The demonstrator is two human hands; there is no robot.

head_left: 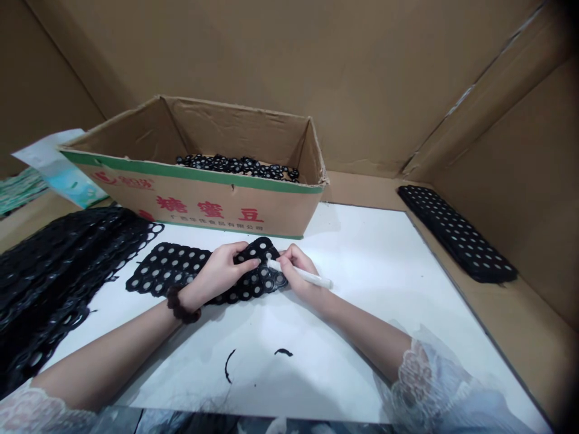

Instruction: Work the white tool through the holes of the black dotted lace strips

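A black sheet with rows of round pale holes point(174, 265) lies on the white board, its right end lifted a little. My left hand point(221, 271) grips this perforated sheet near its right part, thumb on top. My right hand point(301, 274) is closed round a white pen-shaped tool point(312, 277), whose tip meets the sheet close to my left thumb. Some fingers of the right hand also seem to touch the sheet's right edge; what they do behind it is hidden.
Behind stands an open cardboard box point(217, 205) with many small black ring pieces point(239, 166) inside. More black perforated sheets point(58, 271) are heaped at the left. A stack of perforated sheets point(456, 232) lies at the right. Two black scraps point(283, 351) lie in front on the white board point(362, 337).
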